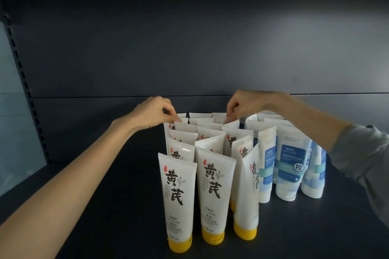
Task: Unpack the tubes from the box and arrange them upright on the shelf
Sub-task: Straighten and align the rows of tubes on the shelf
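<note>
Your left hand (pixel 154 112) and right hand (pixel 245 104) pinch far tops of white, yellow-capped plastic tubes (pixel 179 195), so a sideways tug could domino the rows.

Both arms outstretched forward; left hand (pixel 155 111) and right hand (pixel 246 104) palm-down, fingers curled in pinch

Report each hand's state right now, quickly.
Left hand: grip closed, pinching the top edge of a rear-left white tube.
Right hand: grip closed, pinching the top edge of a rear-right white tube.
</note>
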Available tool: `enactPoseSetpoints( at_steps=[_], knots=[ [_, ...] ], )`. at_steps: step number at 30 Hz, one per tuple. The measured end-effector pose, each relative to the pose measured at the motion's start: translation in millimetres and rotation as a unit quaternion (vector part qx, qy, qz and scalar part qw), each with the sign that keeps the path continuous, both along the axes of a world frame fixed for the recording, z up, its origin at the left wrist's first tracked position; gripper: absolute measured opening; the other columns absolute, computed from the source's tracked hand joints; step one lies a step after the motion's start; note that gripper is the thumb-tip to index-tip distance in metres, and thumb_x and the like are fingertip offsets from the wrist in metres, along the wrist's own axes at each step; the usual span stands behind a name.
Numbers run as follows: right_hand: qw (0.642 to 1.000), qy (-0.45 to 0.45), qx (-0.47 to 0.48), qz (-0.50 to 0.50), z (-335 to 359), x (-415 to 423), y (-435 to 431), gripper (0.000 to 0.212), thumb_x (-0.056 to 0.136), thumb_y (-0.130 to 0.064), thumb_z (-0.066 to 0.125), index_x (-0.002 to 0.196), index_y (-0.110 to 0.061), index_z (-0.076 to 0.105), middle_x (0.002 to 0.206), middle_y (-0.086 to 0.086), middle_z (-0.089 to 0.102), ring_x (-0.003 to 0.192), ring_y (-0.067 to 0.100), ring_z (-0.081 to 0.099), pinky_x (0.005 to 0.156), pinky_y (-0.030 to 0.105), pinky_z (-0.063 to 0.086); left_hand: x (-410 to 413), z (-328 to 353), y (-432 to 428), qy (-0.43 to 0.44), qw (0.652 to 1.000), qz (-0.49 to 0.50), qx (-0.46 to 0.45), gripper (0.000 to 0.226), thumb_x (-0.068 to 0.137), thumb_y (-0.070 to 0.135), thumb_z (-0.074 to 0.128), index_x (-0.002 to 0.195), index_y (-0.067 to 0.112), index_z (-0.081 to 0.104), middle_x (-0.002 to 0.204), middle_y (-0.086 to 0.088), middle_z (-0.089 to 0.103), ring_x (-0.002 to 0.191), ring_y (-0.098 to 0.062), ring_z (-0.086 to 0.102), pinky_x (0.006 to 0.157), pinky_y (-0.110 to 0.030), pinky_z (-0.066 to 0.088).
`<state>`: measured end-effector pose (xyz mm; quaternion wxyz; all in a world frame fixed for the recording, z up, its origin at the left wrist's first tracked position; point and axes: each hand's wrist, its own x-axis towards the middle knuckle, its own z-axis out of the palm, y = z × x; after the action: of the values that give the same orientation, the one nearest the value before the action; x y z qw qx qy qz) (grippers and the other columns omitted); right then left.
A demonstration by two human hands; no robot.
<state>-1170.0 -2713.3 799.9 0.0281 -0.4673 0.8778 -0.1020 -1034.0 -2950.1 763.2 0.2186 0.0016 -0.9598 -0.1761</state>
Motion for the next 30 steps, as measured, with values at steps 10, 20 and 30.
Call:
enactPoseSetpoints(
  at_steps=[10,20,30],
  knots=[
    [0.998,0.033,-0.059,-0.008,-8,-5,6,0.020,0.081,-0.025,0.073,0.063,-0.030,0.067,0.067,-0.022,0.063,0.067,0.001,0.058,0.060,0.013,0.039,4,-2,0,0.009,1.000,-0.008,0.016,0.015,0.079,0.029,0.072,0.085,0.016,0.075,0.085,0.012,0.059,0.078,-0.005,0.053,0.083,-0.041,0.048],
    [0.997,-0.011,-0.073,-0.005,-3,1,12,0.013,0.084,-0.035,0.069,0.091,-0.024,0.073,0.091,-0.012,0.068,0.086,0.005,0.058,0.070,0.015,0.043,14,5,-2,-0.004,1.000,0.007,0.004,0.014,0.080,0.035,0.070,0.089,0.024,0.073,0.086,0.007,0.056,0.080,-0.010,0.051,0.076,-0.032,0.043],
    [0.989,-0.090,-0.087,0.077,4,29,-3,0.013,0.085,-0.041,0.066,0.077,-0.032,0.073,0.070,-0.028,0.067,0.069,-0.016,0.057,0.061,0.002,0.039,33,20,15,-0.016,0.999,-0.033,0.018,0.026,0.070,0.048,0.069,0.087,0.030,0.074,0.073,0.009,0.051,0.064,-0.006,0.045,0.062,-0.020,0.034]
  ],
)
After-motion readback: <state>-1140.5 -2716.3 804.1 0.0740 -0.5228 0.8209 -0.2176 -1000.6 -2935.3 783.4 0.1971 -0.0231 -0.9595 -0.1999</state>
